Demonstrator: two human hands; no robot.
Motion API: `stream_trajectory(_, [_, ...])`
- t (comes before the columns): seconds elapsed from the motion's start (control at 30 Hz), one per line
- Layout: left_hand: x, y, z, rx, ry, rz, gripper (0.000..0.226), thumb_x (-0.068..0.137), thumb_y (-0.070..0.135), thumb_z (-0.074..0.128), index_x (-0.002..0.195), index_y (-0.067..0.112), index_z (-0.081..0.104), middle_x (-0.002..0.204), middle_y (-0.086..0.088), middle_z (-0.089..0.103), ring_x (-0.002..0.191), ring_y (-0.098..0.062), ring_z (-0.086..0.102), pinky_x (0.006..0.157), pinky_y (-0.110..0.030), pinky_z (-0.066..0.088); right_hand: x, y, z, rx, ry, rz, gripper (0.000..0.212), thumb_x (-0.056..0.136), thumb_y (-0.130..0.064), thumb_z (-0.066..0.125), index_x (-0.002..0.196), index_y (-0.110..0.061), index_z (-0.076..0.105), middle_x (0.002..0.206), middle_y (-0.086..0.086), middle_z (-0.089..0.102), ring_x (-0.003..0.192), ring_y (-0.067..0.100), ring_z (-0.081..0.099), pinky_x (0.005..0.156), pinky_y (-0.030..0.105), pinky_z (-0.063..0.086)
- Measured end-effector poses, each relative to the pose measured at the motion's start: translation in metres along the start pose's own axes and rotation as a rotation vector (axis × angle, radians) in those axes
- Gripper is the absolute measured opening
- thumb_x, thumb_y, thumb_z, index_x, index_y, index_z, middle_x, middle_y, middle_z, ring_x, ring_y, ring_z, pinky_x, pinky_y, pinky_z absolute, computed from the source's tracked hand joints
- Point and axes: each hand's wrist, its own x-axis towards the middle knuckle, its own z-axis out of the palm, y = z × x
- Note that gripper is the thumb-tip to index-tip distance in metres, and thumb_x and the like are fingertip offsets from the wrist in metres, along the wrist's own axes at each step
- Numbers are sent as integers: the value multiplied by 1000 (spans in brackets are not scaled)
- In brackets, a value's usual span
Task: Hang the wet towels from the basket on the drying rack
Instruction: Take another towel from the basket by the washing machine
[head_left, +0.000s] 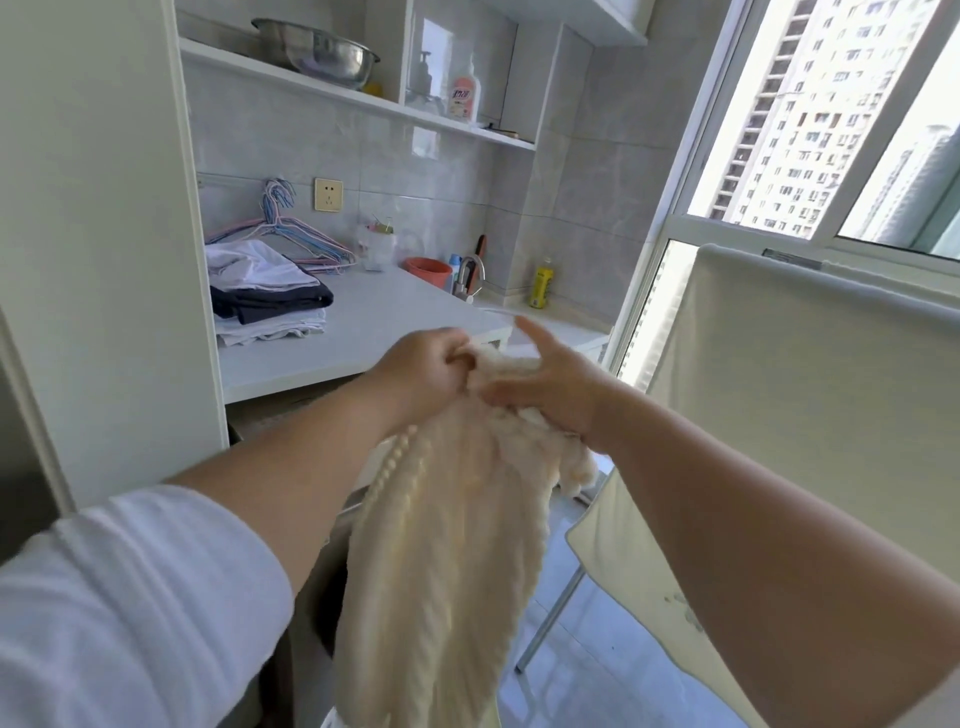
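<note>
A cream, ribbed wet towel hangs bunched from both of my hands at mid-frame. My left hand is fisted around its top edge. My right hand presses on the top edge just beside it, thumb under the cloth and index finger stretched out. To the right, a pale towel hangs over the top bar of the drying rack; one metal leg of the rack shows below. The basket is out of view.
A white counter lies ahead with a stack of folded clothes, wire hangers, an orange tub and a tap by the sink. Shelves above hold a steel bowl and a bottle. A window stands at the right, tiled floor below.
</note>
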Motion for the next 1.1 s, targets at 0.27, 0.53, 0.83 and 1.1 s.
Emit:
stream_trajectory(0.27, [-4, -2, 4, -277, -134, 14, 12, 84, 27, 67, 85, 26, 55, 78, 9, 57, 65, 4, 52, 60, -16, 43, 3, 0, 2, 67, 152, -118, 3, 84, -17, 67, 82, -17, 66, 75, 2, 67, 73, 20, 64, 70, 34, 53])
stream_trajectory(0.53, [-27, -88, 15, 500, -641, -375, 30, 92, 25, 42, 100, 7, 65, 102, -10, 69, 75, -18, 56, 66, -26, 43, 15, 12, -20, 273, 409, -185, 28, 69, -42, 73, 94, -29, 69, 104, 3, 69, 94, 22, 67, 84, 43, 57])
stream_trajectory(0.83, [17, 6, -5, -332, -17, -111, 24, 95, 24, 47, 73, 21, 57, 71, -2, 65, 68, -18, 61, 70, -34, 50, 11, 12, 10, 56, -77, -86, 64, 68, -17, 82, 123, -20, 49, 88, 5, 64, 67, 12, 61, 61, 26, 47])
stream_trajectory(1.1, [3, -17, -7, -304, -288, -61, 41, 62, 60, 68, 96, 40, 57, 104, 7, 65, 93, -8, 61, 82, -26, 48, 6, 8, 10, 59, 147, -76, 22, 84, -27, 68, 82, -5, 65, 84, 23, 70, 78, 38, 68, 78, 47, 57])
